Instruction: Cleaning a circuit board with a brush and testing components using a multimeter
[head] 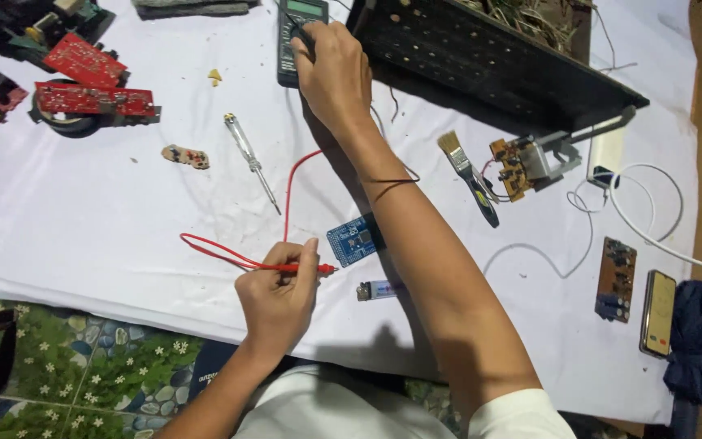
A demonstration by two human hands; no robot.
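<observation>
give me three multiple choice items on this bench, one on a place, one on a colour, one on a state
1. Where does the blue board lie?
A. just right of the red probe's tip
B. on top of the meter
C. under the brush

2. What colour is the probe in the left hand?
A. black
B. red
C. yellow

3. What is the right hand doing?
A. resting flat on the cloth
B. holding the screwdriver
C. gripping the meter's dial

Answers:
1 A, the probe's metal tip points at the board's left edge.
2 B, the probe and its lead are red.
3 C, the fingers curl over the dial of the meter, while the screwdriver lies untouched on the white cloth and the brush lies apart to the right.
</observation>
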